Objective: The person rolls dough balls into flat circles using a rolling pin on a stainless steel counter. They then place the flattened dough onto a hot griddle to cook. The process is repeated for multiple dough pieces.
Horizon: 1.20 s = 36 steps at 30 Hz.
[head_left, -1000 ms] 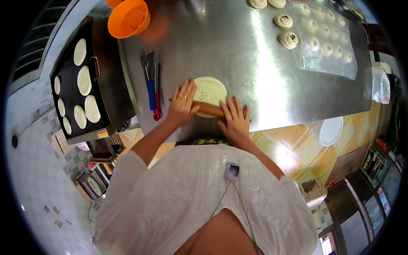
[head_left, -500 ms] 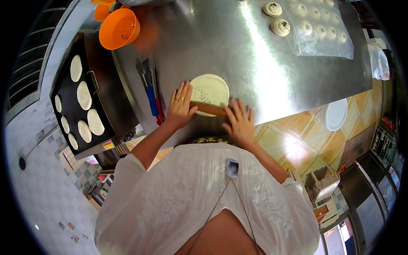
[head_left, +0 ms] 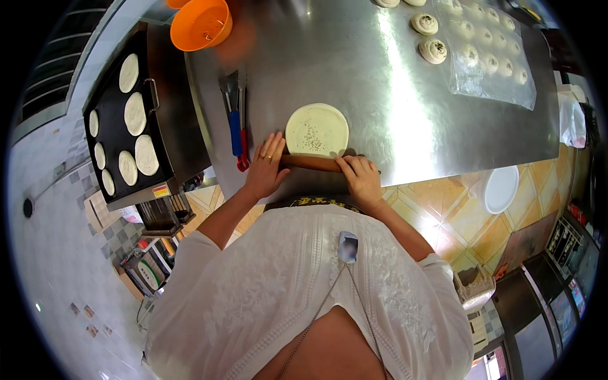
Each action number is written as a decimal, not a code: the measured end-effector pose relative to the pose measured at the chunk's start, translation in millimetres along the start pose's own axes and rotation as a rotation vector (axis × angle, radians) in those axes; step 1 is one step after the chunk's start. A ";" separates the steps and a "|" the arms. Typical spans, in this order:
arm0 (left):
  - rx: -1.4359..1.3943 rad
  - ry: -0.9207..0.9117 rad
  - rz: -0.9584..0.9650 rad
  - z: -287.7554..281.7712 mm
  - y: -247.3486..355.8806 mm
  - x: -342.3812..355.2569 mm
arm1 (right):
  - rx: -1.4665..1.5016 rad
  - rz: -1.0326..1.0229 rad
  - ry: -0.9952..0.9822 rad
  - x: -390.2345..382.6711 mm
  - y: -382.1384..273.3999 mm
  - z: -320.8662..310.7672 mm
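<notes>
A flat round of pale dough (head_left: 318, 126), sprinkled with small dark specks near its middle, lies on the steel table. Along its near edge runs a wooden rolling pin (head_left: 311, 163). My left hand (head_left: 266, 166), with a ring on one finger, holds the pin's left end under the palm, its fingers fairly straight. At the other end, my right hand (head_left: 362, 179) is closed over the pin with its fingers bent. Left of the dough lie a blue-handled tool (head_left: 235, 130) and a red-handled tool (head_left: 242, 152).
A black griddle (head_left: 113, 142) with several flat dough pieces stands at the left. An orange bowl (head_left: 201, 25) sits at the table's far left. Coiled dough buns (head_left: 433, 50) are at the far right, several under a clear plastic sheet (head_left: 494, 88). A white round container (head_left: 500, 190) is beyond the table's right front edge.
The rolling pin has come toward me, from over the dough to its near edge. My right hand's fingers have drawn together over the pin. The view has shifted slightly.
</notes>
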<state>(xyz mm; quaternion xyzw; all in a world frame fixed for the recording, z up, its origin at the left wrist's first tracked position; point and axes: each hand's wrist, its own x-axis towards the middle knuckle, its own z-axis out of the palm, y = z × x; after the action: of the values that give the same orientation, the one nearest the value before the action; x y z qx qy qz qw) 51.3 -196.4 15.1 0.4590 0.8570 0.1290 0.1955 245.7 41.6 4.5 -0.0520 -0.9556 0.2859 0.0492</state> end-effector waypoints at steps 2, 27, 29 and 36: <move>-0.043 0.170 -0.049 -1.3 -0.2 1.5 | -0.018 -0.017 0.050 11.1 18.3 -14.4; -0.829 0.265 -0.386 -59.7 37.3 30.3 | 0.708 0.174 -0.814 192.8 -14.7 -78.4; -1.131 0.230 -0.515 -94.7 30.3 18.8 | 1.114 0.241 -0.735 185.8 -27.1 -68.8; -0.863 0.183 -0.390 -155.8 -60.7 -23.0 | 1.764 0.642 -0.745 191.0 -99.5 -10.0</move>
<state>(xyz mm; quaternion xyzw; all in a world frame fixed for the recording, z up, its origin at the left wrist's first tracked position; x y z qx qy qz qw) -52.6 -255.2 134.4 0.1537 0.8090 0.4735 0.3124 50.8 -11.4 80.0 -0.1591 -0.2983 0.8883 -0.3109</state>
